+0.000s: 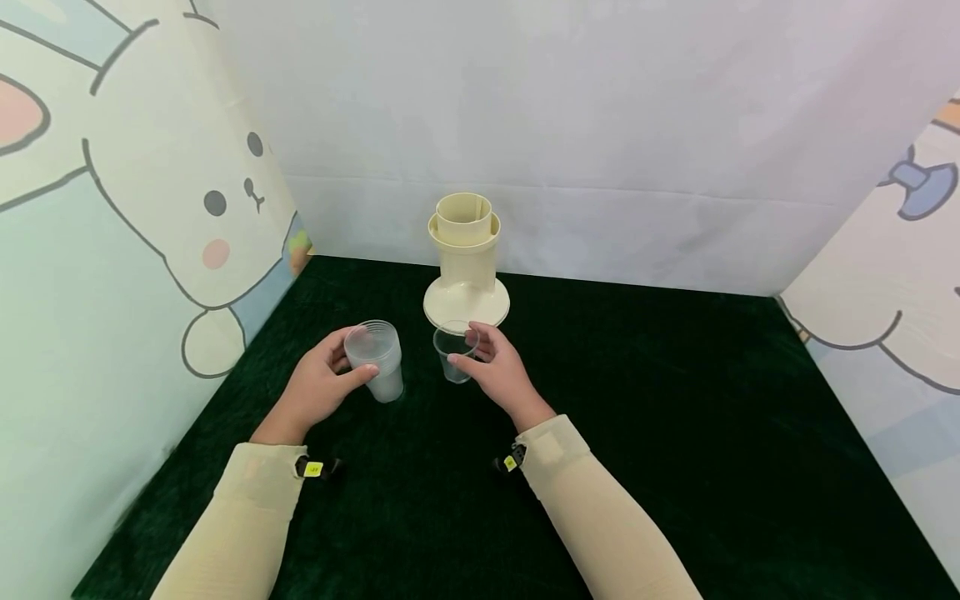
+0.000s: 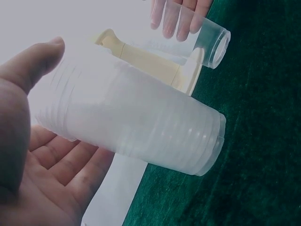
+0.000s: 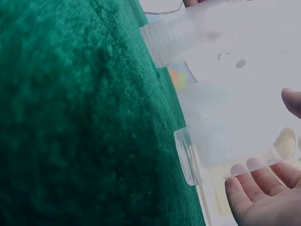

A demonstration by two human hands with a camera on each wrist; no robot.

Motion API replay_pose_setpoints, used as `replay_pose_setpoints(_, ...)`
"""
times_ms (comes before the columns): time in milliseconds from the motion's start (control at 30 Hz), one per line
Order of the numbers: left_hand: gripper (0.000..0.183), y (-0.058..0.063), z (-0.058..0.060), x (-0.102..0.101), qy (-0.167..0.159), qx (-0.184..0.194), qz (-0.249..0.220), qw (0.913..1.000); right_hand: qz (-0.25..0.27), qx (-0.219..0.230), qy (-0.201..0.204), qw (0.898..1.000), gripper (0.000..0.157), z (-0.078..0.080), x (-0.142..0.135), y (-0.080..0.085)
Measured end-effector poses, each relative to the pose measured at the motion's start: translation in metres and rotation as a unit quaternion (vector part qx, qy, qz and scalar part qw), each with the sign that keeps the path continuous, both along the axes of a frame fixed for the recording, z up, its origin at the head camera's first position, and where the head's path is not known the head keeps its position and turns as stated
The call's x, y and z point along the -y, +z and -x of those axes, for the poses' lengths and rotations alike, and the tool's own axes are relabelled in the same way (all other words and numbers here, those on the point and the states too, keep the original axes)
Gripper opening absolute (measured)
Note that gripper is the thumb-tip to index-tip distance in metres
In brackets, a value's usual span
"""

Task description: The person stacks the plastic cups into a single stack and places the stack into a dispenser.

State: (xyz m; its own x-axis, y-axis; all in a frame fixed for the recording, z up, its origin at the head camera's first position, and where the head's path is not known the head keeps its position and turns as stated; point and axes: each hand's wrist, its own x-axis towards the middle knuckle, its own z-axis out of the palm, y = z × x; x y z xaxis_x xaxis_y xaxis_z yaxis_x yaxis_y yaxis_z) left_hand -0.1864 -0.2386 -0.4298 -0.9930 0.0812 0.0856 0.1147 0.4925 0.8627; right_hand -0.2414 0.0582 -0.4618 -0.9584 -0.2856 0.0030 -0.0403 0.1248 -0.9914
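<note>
A stack of clear plastic cups (image 1: 384,358) stands upright on the left, its many rims and ridges showing in the left wrist view. My left hand (image 1: 318,383) holds the stack from its left side, thumb in front and fingers behind. To the right of it is a single clear plastic cup (image 1: 454,354), also upright. My right hand (image 1: 501,371) holds this cup from its right, with the thumb at the near side and the fingertips seen through the far wall. Whether either cup bottom touches the cloth is hard to tell.
Just behind the single cup stands a cream plastic holder (image 1: 467,267) with a round base and an open tube on top. Dark green cloth (image 1: 675,433) covers the table. A white sheet (image 1: 562,142) hangs behind, with cartoon-print sheets on both sides.
</note>
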Motion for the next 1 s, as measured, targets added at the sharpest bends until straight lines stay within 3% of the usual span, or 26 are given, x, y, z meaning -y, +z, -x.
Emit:
replay_pose_setpoints(767,0.078,-0.005,0.003,0.002,-0.013,-0.006,-0.001,0.9999,0.010,-0.024,0.014,1.000,0.076,-0.011,0.002,0.005)
replay_pose_setpoints(1000,0.078,-0.003,0.001,0.002,-0.008,-0.002,0.001,1.0000,0.017,-0.016,0.040,0.999,0.065,-0.011,0.011,0.013)
